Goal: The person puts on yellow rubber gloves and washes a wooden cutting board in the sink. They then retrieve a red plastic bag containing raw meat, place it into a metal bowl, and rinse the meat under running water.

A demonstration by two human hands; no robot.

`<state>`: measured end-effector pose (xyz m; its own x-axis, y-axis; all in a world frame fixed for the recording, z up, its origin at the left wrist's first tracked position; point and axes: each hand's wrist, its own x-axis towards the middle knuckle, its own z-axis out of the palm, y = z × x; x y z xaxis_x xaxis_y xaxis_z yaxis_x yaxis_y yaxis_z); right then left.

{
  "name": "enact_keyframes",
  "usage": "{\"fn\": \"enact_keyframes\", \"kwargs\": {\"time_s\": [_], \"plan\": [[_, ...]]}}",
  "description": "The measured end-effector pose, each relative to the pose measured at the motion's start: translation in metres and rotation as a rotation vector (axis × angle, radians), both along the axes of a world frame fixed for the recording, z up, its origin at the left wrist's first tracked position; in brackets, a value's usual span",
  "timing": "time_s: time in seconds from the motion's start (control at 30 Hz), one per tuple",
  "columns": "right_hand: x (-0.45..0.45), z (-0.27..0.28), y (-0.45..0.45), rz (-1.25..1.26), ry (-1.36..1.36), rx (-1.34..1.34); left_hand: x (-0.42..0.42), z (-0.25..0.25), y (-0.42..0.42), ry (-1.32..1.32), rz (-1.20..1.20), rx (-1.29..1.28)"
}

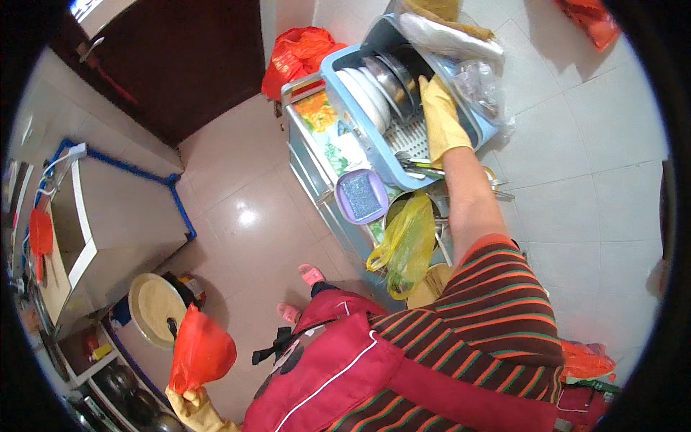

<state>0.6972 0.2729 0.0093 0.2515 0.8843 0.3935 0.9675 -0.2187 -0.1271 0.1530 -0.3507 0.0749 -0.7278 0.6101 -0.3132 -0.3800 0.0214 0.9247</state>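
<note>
My right hand [444, 121], in a yellow rubber glove, reaches into a light blue plastic dish rack bin [384, 156]. Its fingertips are near steel bowls [386, 81], but a grip cannot be made out. White plates [363, 97] stand on edge left of the bowls, and cutlery [418, 166] lies at the bin's near end. My left hand [197, 411], also in a yellow glove, holds a red plastic bag [202, 351] low at the left. A purple dish with a grey-blue sponge [360, 196] sits just below the bin, beside a yellow plastic bag [407, 243].
Under the bin stands a metal-framed rack [307, 162]. Behind it are a red bag [299, 56] and a dark door [189, 54]. A white-edged cabinet [129, 200] and a large round pan [156, 310] are at the left. Tiled wall [583, 205] borders the right side.
</note>
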Motion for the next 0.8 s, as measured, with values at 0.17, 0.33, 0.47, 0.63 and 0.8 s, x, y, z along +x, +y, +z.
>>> {"fn": "enact_keyframes", "kwargs": {"time_s": [0.17,0.33,0.47,0.63,0.8], "plan": [[0.031,-0.014,0.018,-0.078,-0.033,-0.061,0.007,0.012,0.008,0.342,0.007,-0.252],[0.010,-0.007,0.039,-0.079,-0.049,-0.128,0.018,0.017,0.001,0.142,0.171,-0.262],[0.009,0.001,0.042,-0.088,-0.077,-0.152,0.014,0.022,0.007,-0.079,0.107,-0.119],[0.001,0.006,0.038,-0.048,-0.135,-0.151,-0.010,-0.015,-0.022,-0.100,0.010,0.005],[-0.014,0.002,0.016,-0.003,-0.320,-0.149,0.011,0.005,-0.003,-0.162,-0.042,0.097]]}}
